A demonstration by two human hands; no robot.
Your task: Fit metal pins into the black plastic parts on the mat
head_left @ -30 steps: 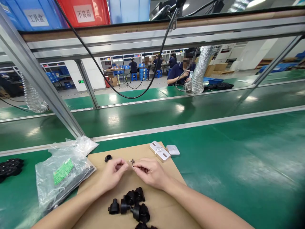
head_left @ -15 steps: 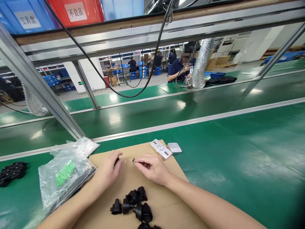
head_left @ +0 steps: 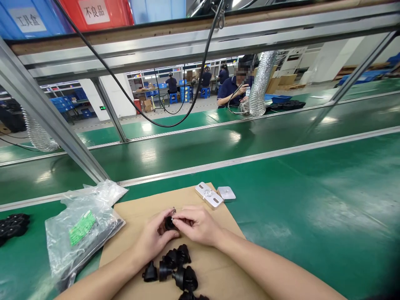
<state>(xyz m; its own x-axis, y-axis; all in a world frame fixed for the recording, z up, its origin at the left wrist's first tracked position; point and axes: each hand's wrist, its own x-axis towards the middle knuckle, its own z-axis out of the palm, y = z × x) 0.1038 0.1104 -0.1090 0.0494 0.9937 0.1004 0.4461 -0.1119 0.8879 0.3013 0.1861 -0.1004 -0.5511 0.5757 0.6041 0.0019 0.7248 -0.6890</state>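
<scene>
Over the cardboard [head_left: 140, 212] on the green tabletop [head_left: 281, 200], both hands meeting around one small black part [head_left: 169, 223]. Left hand [head_left: 154, 237] curled under and around the part, fingers closed on it from the left. Right hand [head_left: 196, 225] pinched at the part's right edge, thumb and forefinger closed together on it; whether anything smaller sits between the fingertips cannot be told. Just beyond the fingertips, a few tiny dark screws [head_left: 173, 211] lying on the cardboard. Nearer the body, a cluster of similar black parts [head_left: 175, 268] resting on the cardboard, just below the hands and apart from them. To the left, a clear plastic bag [head_left: 78, 229] with a green label, overlapping the cardboard's left edge. At the far edge of the cardboard, two pale metal blocks [head_left: 214, 196] side by side. At the far left of the tabletop, more black pieces [head_left: 12, 225]. In the background, another person [head_left: 233, 89] seated beside a silver duct [head_left: 261, 87].
</scene>
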